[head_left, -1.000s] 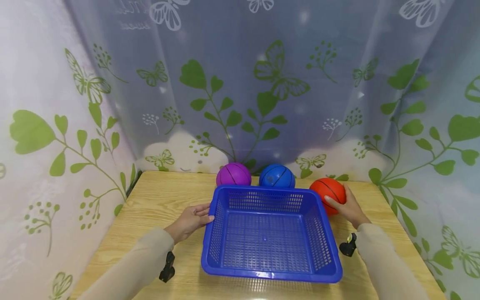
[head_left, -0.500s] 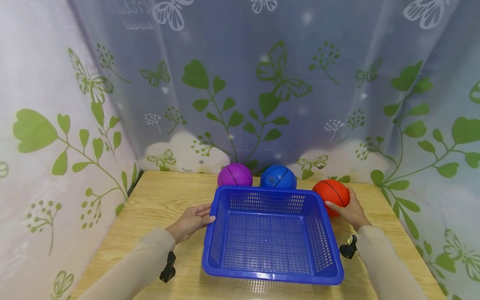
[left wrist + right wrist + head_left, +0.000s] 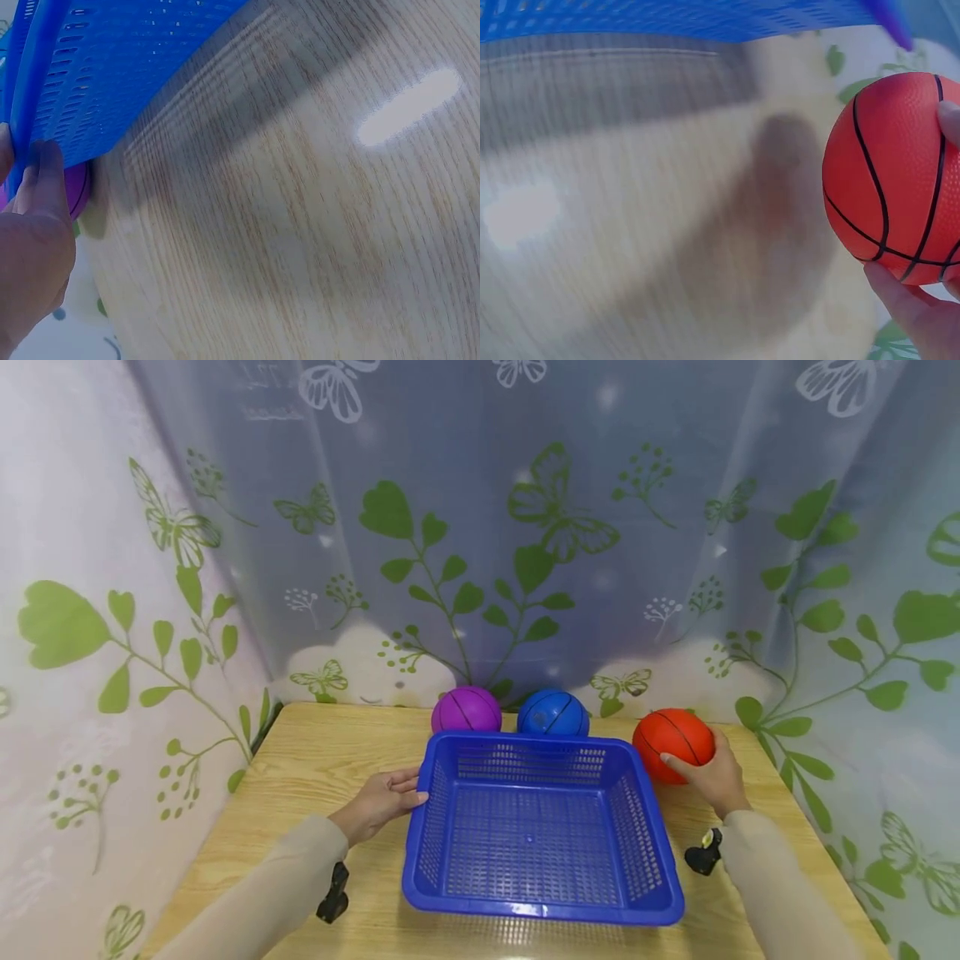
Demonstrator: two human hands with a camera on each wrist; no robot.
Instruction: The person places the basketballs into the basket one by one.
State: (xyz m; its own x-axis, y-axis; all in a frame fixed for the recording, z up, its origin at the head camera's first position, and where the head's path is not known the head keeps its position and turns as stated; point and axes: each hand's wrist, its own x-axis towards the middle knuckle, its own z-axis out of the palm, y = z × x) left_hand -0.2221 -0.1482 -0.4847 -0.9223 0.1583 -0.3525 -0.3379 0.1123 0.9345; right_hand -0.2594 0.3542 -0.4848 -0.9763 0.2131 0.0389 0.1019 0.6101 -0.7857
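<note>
A blue plastic basket (image 3: 536,843) with mesh sides sits at the middle of the table, its inside bare. My left hand (image 3: 380,806) pinches its left rim, thumb over the edge; in the left wrist view the fingers (image 3: 45,184) lie against the outer wall. To the right of the basket, my right hand (image 3: 716,777) grips a small red basketball (image 3: 671,743). In the right wrist view the red ball (image 3: 892,172) stands apart from its shadow, seemingly just off the table. A purple ball (image 3: 465,710) and a blue ball (image 3: 553,713) rest behind the basket, their lower parts hidden.
The wooden table (image 3: 330,735) meets a patterned curtain (image 3: 480,568) along its back edge. More printed cloth (image 3: 75,710) hangs at the left and right sides. A black wrist device (image 3: 333,893) is strapped on each sleeve.
The red ball and my right hand have moved a little right and slightly up, away from the basket's rim. My left hand and the basket stay in place.
</note>
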